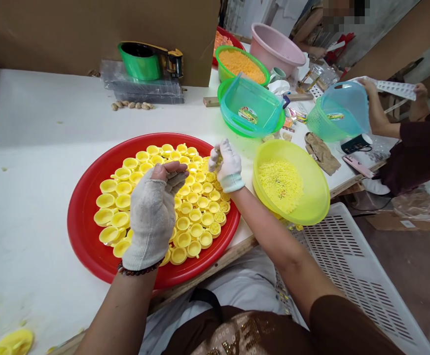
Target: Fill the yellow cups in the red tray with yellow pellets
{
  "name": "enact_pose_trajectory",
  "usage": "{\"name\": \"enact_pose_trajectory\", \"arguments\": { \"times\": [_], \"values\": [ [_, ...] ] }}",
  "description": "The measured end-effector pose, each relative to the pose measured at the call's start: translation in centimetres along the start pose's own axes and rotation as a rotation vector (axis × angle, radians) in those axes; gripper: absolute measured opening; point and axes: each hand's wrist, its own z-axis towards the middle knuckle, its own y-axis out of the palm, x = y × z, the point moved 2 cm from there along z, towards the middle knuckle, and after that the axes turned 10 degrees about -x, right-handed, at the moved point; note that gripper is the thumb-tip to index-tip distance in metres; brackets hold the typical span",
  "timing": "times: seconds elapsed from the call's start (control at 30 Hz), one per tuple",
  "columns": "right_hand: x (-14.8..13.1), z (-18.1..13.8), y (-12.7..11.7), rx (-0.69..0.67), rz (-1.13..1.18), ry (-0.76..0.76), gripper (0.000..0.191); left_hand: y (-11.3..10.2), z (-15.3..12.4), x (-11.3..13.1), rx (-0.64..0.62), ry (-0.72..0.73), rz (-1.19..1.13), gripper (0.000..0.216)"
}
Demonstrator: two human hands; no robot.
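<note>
A round red tray (85, 212) lies on the white table, filled with several small yellow plastic cups (196, 217). My left hand (152, 212), in a fingerless white glove, hovers above the cups with fingers curled together; what they hold is hidden. My right hand (227, 165), in a white glove, is closed in a pinch over the tray's right edge, with something small and yellow between the fingers. Just right of it a yellow bowl (311, 207) with small yellow pellets (280, 182) overhangs the table edge.
Teal and green baskets (250, 106), a green bowl of orange pellets (241, 63), a pink basin (274, 47) and a green tape dispenser (148, 60) stand behind. Another person's arm (379, 116) holds a teal basket (339, 113) at right. A white slatted crate (351, 266) sits below.
</note>
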Motion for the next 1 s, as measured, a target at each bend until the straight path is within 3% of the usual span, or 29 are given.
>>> {"name": "enact_pose_trajectory", "arguments": {
  "times": [0.3, 0.5, 0.7, 0.83, 1.0],
  "values": [
    [0.2, -0.6, 0.2, -0.088, 0.100, -0.064, 0.050, 0.1, 0.0, 0.1, 0.001, 0.008, 0.011, 0.035],
    [-0.1, -3.4, 1.0, -0.112, -0.071, -0.038, 0.047, 0.0, 0.0, -0.1, -0.001, 0.007, -0.012, 0.034],
    [-0.1, -4.6, 1.0, -0.112, -0.088, -0.084, 0.048, 0.0, 0.0, -0.2, -0.007, 0.008, -0.025, 0.032],
    [0.2, -4.6, 0.7, -0.114, -0.095, -0.094, 0.050, 0.1, 0.0, -0.1, -0.015, 0.019, -0.023, 0.033],
    [-0.2, -5.8, -0.5, -0.101, -0.248, -0.079, 0.039, 0.2, 0.0, 0.0, -0.006, 0.020, -0.004, 0.033]
  ]
}}
